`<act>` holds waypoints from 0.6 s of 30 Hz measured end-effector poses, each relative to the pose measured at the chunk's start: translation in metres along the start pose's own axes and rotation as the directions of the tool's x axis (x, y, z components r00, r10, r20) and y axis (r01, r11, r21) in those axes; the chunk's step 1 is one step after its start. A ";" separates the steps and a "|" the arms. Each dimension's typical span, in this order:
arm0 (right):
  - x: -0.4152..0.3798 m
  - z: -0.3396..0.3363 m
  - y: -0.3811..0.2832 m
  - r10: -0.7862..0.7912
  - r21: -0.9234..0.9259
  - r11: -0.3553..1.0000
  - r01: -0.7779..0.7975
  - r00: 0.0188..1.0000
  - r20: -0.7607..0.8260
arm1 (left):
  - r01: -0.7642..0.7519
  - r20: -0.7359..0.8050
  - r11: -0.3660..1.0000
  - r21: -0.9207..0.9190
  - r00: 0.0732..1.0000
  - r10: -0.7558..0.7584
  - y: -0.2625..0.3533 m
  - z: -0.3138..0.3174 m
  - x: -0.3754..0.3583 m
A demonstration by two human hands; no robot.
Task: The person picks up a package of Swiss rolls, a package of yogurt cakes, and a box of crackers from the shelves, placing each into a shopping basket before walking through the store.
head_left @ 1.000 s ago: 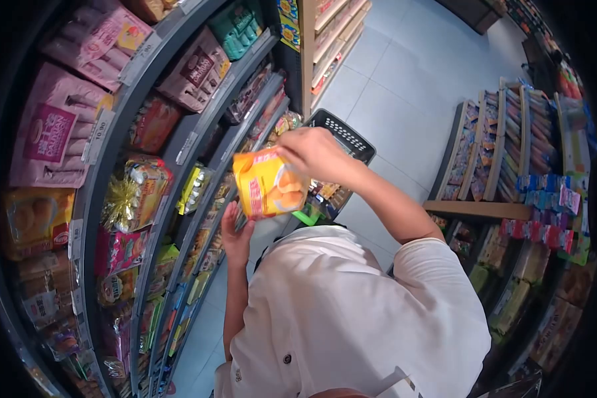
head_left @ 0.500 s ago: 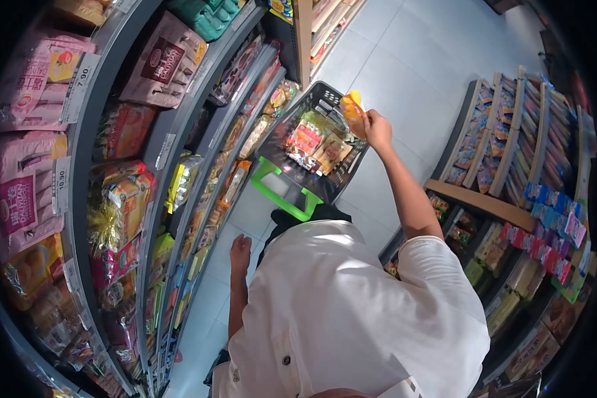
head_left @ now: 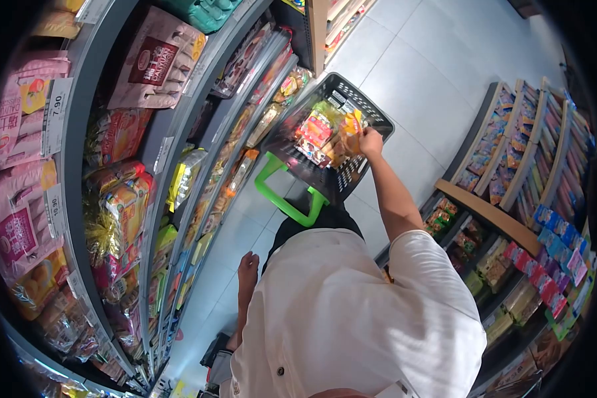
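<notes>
My right hand point(head_left: 371, 142) is closed on a small yellow-and-orange snack packet point(head_left: 351, 127), held inside the right side of a dark shopping basket point(head_left: 361, 99). Under and beside the packet lie other bagged snacks, among them a red-and-green pack point(head_left: 316, 129). The basket's perforated walls slope up around them, and its bright green handle point(head_left: 264, 186) folds out toward my body. What the packet contains I cannot make out. My left hand point(head_left: 248, 268) hangs low beside my body, fingers curled in, with nothing visible in it.
Close on my left rises a shelf rack point(head_left: 79, 119) stocked with bagged cakes and snacks, with price tags along its edges. To the right stands a lower display point(head_left: 487, 219) of packets and hanging strips. Pale floor tiles point(head_left: 418, 86) run between them.
My right hand has lowered the snack packet from above the basket's far right edge to down among the other packs. My left hand stays hanging, slightly shifted in view.
</notes>
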State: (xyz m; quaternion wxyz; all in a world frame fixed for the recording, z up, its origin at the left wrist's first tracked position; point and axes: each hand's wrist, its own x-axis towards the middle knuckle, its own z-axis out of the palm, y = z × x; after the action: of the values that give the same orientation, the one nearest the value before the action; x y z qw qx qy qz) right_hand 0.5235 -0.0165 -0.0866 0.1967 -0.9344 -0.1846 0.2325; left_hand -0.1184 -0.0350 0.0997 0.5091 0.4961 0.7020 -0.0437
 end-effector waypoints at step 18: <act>0.011 -0.098 -0.020 -0.207 0.689 0.708 -0.153 0.889 0.409 | 0.032 0.057 0.998 -0.062 0.998 -0.028 0.030 0.010 0.021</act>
State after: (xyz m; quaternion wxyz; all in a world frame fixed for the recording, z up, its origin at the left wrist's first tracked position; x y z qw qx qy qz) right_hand 0.5775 -0.0222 -0.0015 0.4926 -0.7024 -0.1364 0.4953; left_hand -0.0889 -0.0119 0.0920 0.5434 0.4677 0.6958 -0.0432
